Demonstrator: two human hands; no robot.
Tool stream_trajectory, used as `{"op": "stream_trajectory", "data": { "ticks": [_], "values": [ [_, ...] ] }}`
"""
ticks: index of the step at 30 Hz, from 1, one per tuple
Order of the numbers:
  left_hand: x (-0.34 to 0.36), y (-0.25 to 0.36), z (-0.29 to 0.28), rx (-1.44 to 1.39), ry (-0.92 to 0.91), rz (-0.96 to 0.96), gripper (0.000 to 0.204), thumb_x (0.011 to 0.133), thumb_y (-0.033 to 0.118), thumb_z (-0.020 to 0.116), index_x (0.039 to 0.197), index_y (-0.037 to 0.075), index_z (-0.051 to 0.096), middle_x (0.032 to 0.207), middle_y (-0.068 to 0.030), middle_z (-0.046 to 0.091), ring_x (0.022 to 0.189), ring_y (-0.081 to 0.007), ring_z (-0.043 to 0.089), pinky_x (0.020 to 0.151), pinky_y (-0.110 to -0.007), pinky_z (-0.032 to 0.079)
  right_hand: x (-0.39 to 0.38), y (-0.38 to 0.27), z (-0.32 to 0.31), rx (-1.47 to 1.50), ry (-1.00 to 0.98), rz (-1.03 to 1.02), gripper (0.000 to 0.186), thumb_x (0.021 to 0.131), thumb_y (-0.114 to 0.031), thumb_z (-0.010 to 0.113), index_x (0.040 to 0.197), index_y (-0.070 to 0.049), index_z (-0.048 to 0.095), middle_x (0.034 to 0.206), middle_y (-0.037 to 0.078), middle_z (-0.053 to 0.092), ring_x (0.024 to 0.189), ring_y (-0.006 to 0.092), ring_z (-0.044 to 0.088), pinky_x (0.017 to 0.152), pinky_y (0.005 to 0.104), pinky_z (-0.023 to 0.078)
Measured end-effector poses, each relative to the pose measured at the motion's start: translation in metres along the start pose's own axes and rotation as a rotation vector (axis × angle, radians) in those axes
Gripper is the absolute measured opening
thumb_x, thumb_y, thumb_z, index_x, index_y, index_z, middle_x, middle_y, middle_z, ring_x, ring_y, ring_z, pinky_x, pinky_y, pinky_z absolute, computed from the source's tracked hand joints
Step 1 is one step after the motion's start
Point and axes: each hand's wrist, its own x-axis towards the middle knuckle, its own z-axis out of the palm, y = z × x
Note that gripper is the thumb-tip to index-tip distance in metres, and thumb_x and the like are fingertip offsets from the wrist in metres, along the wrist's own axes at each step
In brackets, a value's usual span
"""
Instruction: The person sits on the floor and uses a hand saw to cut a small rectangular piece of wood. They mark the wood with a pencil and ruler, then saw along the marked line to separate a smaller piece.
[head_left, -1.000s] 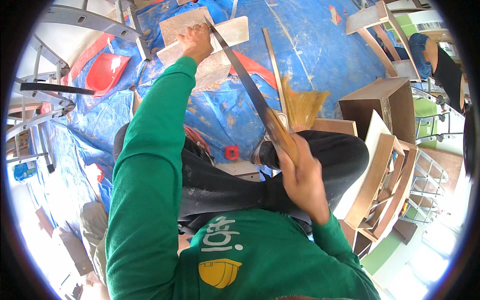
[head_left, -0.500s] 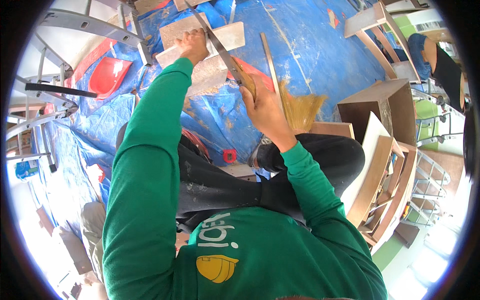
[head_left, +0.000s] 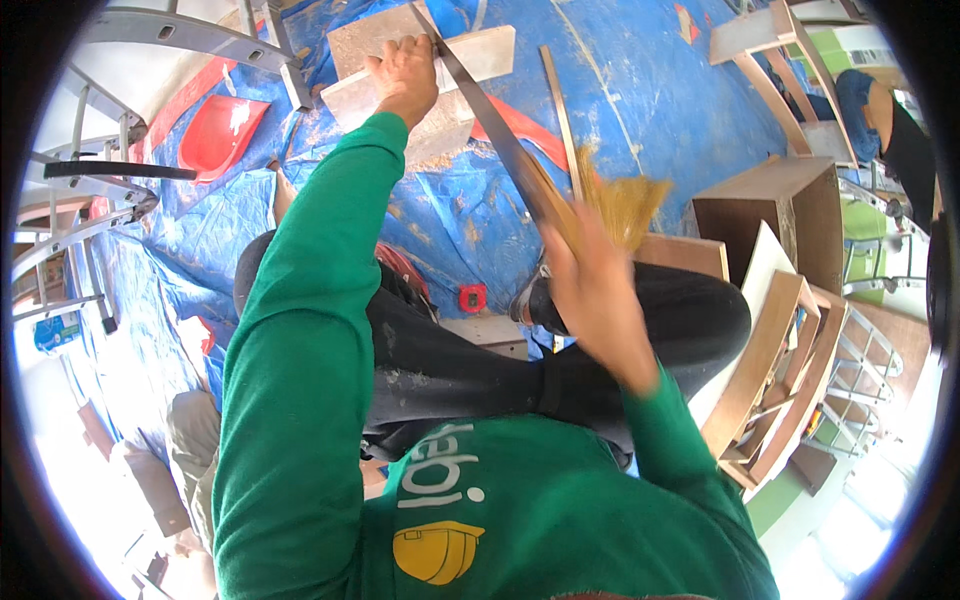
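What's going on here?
A person in a green top has a handsaw in the right hand, fingers around its wooden handle. The left hand rests on a pale board, and the blade crosses that board just right of it. How deep any cut goes can't be seen. A broom and red dustpan lie on the blue tarp.

One head-worn fisheye view looks steeply down over the person's own chest [head_left: 560, 500] and folded legs [head_left: 450, 370] — close above these, farther from the blue sheet [head_left: 480, 215] — with straight edges bowing near its dark rim.
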Motion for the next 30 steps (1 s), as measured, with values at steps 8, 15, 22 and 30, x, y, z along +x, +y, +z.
{"op": "stream_trajectory", "data": {
  "ticks": [8, 15, 22, 30],
  "values": [
    [0.016, 0.001, -0.006, 0.01, -0.041, -0.044, 0.057, 0.087, 0.021, 0.08, 0.139, 0.014, 0.06, 0.138, -0.0072, 0.066, 0.136, -0.0319, 0.057, 0.107, -0.066, 0.041, 0.08, 0.02, 0.054, -0.012, 0.054, -0.12, 0.035, 0.106, -0.018, 0.065, 0.133, 0.001, 0.054, 0.088, 0.034, 0.07, 0.084, 0.056, 0.069, 0.068, 0.0614, 0.052],
    [0.015, 0.001, -0.005, 0.025, -0.061, -0.05, 0.068, 0.083, 0.032, 0.093, 0.14, 0.016, 0.058, 0.141, -0.005, 0.065, 0.139, -0.0319, 0.055, 0.107, -0.067, 0.042, -0.058, -0.021, -0.045, -0.069, 0.008, -0.029, 0.043, 0.106, -0.015, 0.066, 0.143, 0.002, 0.052, 0.091, 0.026, 0.074, 0.088, 0.0501, 0.075, 0.071, 0.0517, 0.058],
    [0.019, 0.008, -0.011, -0.018, 0.035, -0.023, 0.067, 0.083, 0.029, 0.092, 0.139, 0.016, 0.058, 0.141, -0.0052, 0.065, 0.139, -0.0315, 0.054, 0.107, -0.068, 0.041, 0.11, 0.039, 0.055, -0.056, 0.181, -0.245, 0.031, 0.108, -0.023, 0.062, 0.127, 0.0, 0.055, 0.085, 0.032, 0.069, 0.08, 0.0546, 0.069, 0.068, 0.0628, 0.051],
    [0.004, 0.005, -0.001, 0.049, 0.035, 0.054, 0.046, 0.092, 0.01, 0.069, 0.136, 0.014, 0.061, 0.134, -0.0066, 0.065, 0.132, -0.0318, 0.058, 0.103, -0.063, 0.041, 0.042, 0.0, 0.028, -0.004, 0.053, -0.022, 0.034, 0.107, -0.017, 0.064, 0.133, 0.0, 0.051, 0.083, 0.035, 0.067, 0.078, 0.0577, 0.067, 0.064, 0.0614, 0.049]
  ]
}}
